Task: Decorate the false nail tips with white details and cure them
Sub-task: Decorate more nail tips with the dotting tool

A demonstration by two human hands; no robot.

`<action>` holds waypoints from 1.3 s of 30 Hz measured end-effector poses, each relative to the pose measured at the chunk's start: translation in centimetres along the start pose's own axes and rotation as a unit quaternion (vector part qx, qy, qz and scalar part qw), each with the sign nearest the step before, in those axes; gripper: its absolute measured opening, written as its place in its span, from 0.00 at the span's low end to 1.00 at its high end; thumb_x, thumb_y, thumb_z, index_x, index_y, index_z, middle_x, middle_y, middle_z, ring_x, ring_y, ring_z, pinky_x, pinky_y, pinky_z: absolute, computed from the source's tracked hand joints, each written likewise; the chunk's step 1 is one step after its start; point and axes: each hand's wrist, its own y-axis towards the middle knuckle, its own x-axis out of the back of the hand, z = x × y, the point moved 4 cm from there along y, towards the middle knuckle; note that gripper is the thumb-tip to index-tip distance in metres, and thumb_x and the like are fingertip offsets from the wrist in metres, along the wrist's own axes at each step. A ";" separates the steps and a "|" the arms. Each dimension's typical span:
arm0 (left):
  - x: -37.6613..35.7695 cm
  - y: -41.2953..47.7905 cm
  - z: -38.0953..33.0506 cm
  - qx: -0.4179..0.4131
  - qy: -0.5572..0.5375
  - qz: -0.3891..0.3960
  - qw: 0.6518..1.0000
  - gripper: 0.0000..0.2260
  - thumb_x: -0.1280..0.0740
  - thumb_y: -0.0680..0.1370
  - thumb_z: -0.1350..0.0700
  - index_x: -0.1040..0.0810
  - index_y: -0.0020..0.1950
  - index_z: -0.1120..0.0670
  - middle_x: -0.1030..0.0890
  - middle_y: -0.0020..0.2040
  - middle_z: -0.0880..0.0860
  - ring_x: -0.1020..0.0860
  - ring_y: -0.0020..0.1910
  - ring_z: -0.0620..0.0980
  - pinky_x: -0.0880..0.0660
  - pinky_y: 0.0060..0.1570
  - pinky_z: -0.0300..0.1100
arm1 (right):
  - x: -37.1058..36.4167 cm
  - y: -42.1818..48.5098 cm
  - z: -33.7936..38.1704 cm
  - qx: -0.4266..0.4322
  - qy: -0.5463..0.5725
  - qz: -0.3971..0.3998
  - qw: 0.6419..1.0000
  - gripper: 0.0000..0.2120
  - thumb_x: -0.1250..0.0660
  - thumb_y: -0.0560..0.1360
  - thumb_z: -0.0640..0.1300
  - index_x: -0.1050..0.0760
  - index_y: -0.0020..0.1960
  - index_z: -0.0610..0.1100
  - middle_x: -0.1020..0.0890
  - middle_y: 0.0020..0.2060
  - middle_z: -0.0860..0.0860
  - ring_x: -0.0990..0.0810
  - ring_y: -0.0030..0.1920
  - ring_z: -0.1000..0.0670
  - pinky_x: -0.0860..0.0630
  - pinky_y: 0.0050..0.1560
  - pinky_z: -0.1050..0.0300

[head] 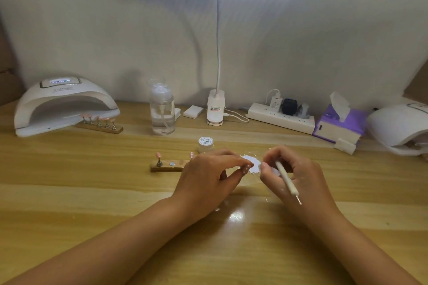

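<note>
My left hand (209, 176) pinches a pink false nail tip (245, 169) that carries small white dots, holding it over the table's middle. My right hand (294, 173) grips a white dotting pen (287, 180), its metal end pointing back toward me. A white patch of paint (251, 162) lies on the table between the two hands. A small white paint jar (205, 144) stands just behind my left hand. A wooden nail stand (168, 165) left of my hand bears one pink tip (158, 155). A second stand (99, 124) with several pink tips sits at the mouth of the curing lamp (62, 106).
A clear pump bottle (162, 111) and white pads (193, 111) stand at the back. The desk lamp's clip base (215, 109), a power strip (281, 118), a purple tissue pack (339, 122) and a second curing lamp (400, 125) line the back right.
</note>
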 end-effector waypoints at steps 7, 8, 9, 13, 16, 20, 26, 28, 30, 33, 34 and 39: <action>0.2 0.0 -0.1 0.026 -0.009 -0.018 0.999 0.03 0.28 0.76 0.53 0.15 0.49 0.47 0.16 0.46 0.39 0.23 0.27 0.41 0.30 0.34 0.34 | 1.0 0.2 -1.0 0.009 -0.096 -0.033 0.995 0.05 0.29 0.74 0.42 0.24 0.41 0.48 0.21 0.31 0.54 0.23 0.32 0.49 0.26 0.34 0.50; 0.5 0.2 -0.1 0.041 -0.017 -0.023 0.999 0.03 0.27 0.76 0.54 0.15 0.47 0.47 0.16 0.45 0.37 0.24 0.27 0.41 0.31 0.34 0.33 | 1.4 0.4 -1.8 -0.006 -0.123 -0.029 0.992 0.05 0.29 0.74 0.43 0.25 0.42 0.49 0.21 0.32 0.55 0.23 0.33 0.50 0.26 0.35 0.50; 1.0 0.5 0.0 0.057 -0.029 -0.029 0.998 0.02 0.27 0.76 0.54 0.16 0.47 0.47 0.16 0.44 0.36 0.24 0.26 0.42 0.32 0.34 0.32 | 1.8 0.5 -2.5 -0.023 -0.154 -0.017 0.988 0.05 0.30 0.75 0.43 0.25 0.43 0.49 0.21 0.34 0.55 0.23 0.34 0.50 0.26 0.36 0.50; 5.5 3.5 0.9 0.124 -0.108 -0.046 0.985 0.04 0.24 0.74 0.55 0.19 0.45 0.50 0.15 0.42 0.41 0.25 0.28 0.35 0.31 0.33 0.26 | 3.3 0.8 -5.5 -0.115 -0.253 0.032 0.960 0.03 0.32 0.77 0.46 0.26 0.47 0.51 0.20 0.41 0.54 0.22 0.43 0.48 0.24 0.50 0.45; 9.7 4.5 3.1 0.197 -0.091 0.008 0.976 0.07 0.23 0.72 0.53 0.20 0.44 0.50 0.15 0.41 0.45 0.20 0.36 0.34 0.26 0.37 0.29 | 3.9 0.8 -6.4 -0.159 -0.294 0.019 0.942 0.06 0.32 0.77 0.50 0.26 0.52 0.51 0.20 0.49 0.51 0.23 0.52 0.44 0.27 0.55 0.44; 10.9 2.6 6.0 0.269 -0.062 0.131 0.952 0.06 0.23 0.72 0.54 0.19 0.42 0.51 0.14 0.42 0.47 0.17 0.40 0.41 0.21 0.43 0.38 | 3.5 0.9 -5.8 -0.145 -0.283 -0.005 0.948 0.14 0.32 0.75 0.58 0.26 0.54 0.51 0.22 0.49 0.53 0.26 0.56 0.43 0.28 0.57 0.42; 9.0 1.1 8.1 0.269 0.080 0.215 0.936 0.06 0.26 0.71 0.47 0.21 0.42 0.44 0.18 0.48 0.42 0.21 0.47 0.43 0.23 0.55 0.49 | 3.1 0.8 -6.1 -0.160 -0.306 0.018 0.938 0.16 0.32 0.74 0.61 0.27 0.55 0.52 0.22 0.52 0.55 0.26 0.59 0.45 0.32 0.59 0.44; 8.7 0.8 8.3 0.261 0.129 0.233 0.928 0.06 0.28 0.72 0.44 0.23 0.42 0.43 0.19 0.49 0.41 0.23 0.48 0.41 0.27 0.59 0.49 | 3.6 0.9 -6.1 -0.142 -0.287 -0.012 0.947 0.13 0.33 0.75 0.58 0.26 0.54 0.51 0.20 0.49 0.53 0.24 0.56 0.44 0.31 0.58 0.43; 8.6 0.8 8.3 0.254 0.163 0.239 0.923 0.07 0.29 0.72 0.43 0.24 0.42 0.43 0.20 0.48 0.40 0.24 0.47 0.37 0.31 0.62 0.48 | 3.8 0.9 -5.7 -0.094 -0.273 -0.043 0.956 0.11 0.38 0.78 0.59 0.26 0.50 0.52 0.19 0.43 0.54 0.23 0.49 0.45 0.30 0.54 0.44; 8.7 0.9 8.1 0.244 0.185 0.260 0.916 0.09 0.28 0.71 0.41 0.25 0.42 0.42 0.21 0.47 0.39 0.26 0.46 0.34 0.34 0.61 0.46 | 3.5 0.6 -4.3 -0.022 -0.223 -0.066 0.972 0.18 0.49 0.80 0.61 0.26 0.43 0.52 0.20 0.34 0.55 0.22 0.39 0.48 0.28 0.46 0.46; 8.9 0.9 8.1 0.243 0.193 0.272 0.911 0.10 0.27 0.71 0.40 0.26 0.43 0.42 0.22 0.47 0.39 0.27 0.46 0.34 0.34 0.59 0.46 | 3.3 0.6 -4.0 -0.015 -0.189 -0.070 0.979 0.20 0.50 0.79 0.62 0.26 0.43 0.52 0.20 0.33 0.54 0.22 0.37 0.49 0.27 0.44 0.47; 10.9 0.6 8.9 0.296 0.127 0.304 0.897 0.15 0.23 0.69 0.44 0.26 0.49 0.43 0.24 0.48 0.40 0.24 0.47 0.37 0.26 0.45 0.36 | 1.5 0.6 -2.9 -0.076 -0.007 -0.087 0.993 0.13 0.43 0.82 0.61 0.32 0.53 0.51 0.20 0.37 0.51 0.21 0.38 0.51 0.26 0.38 0.50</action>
